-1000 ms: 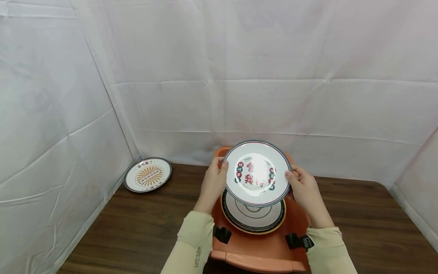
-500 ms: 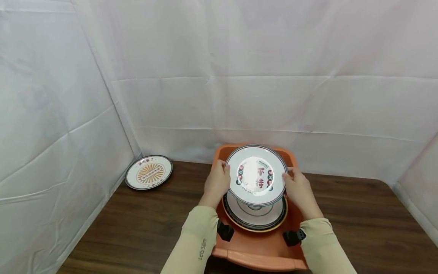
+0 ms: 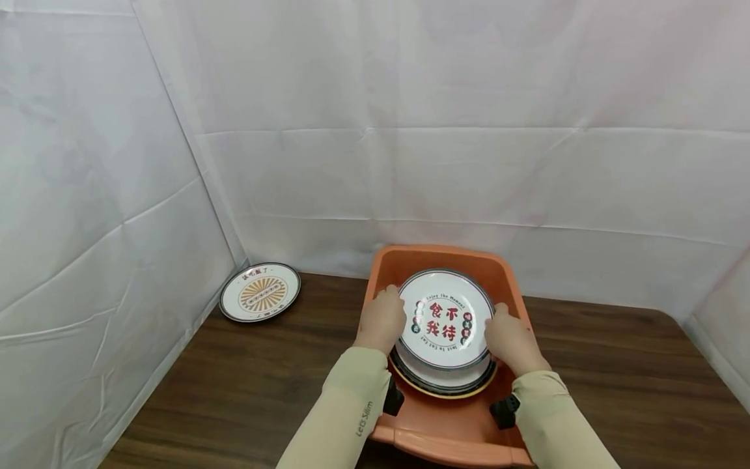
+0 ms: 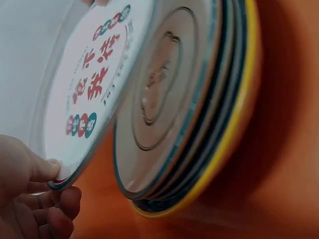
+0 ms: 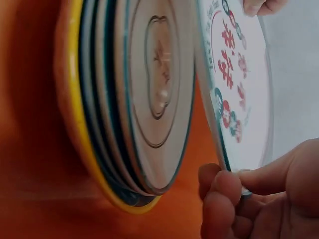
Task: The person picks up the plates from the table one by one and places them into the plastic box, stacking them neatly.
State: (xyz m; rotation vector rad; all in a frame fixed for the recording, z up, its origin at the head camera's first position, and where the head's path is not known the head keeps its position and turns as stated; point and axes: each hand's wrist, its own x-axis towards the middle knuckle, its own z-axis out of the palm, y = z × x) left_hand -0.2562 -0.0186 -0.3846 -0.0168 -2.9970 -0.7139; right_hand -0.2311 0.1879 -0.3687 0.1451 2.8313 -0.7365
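A white plate (image 3: pixel 446 312) with red characters and a dark-lined rim is held between both hands, close over a stack of plates. My left hand (image 3: pixel 382 320) pinches its left edge, thumb on top and fingers beneath. On the opposite edge my right hand (image 3: pixel 512 339) pinches the rim the same way. In the left wrist view the stack's top plate (image 4: pixel 144 134) shows a thin line pattern; several dark-edged plates lie under it. At the bottom a yellow-rimmed plate (image 5: pixel 75 50) sits on the floor of an orange tub (image 3: pixel 451 430).
Another plate (image 3: pixel 260 293) with a yellow sunburst print lies at the back left of the dark wooden table (image 3: pixel 252 384), close to the white cloth wall (image 3: pixel 117 247). The tub's raised walls surround the stack, and its back stands near the rear cloth.
Both hands have lowered the plate toward the stack and turned it slightly, so its red characters now read upright. The tub's back wall shows more. The sunburst plate stays put.
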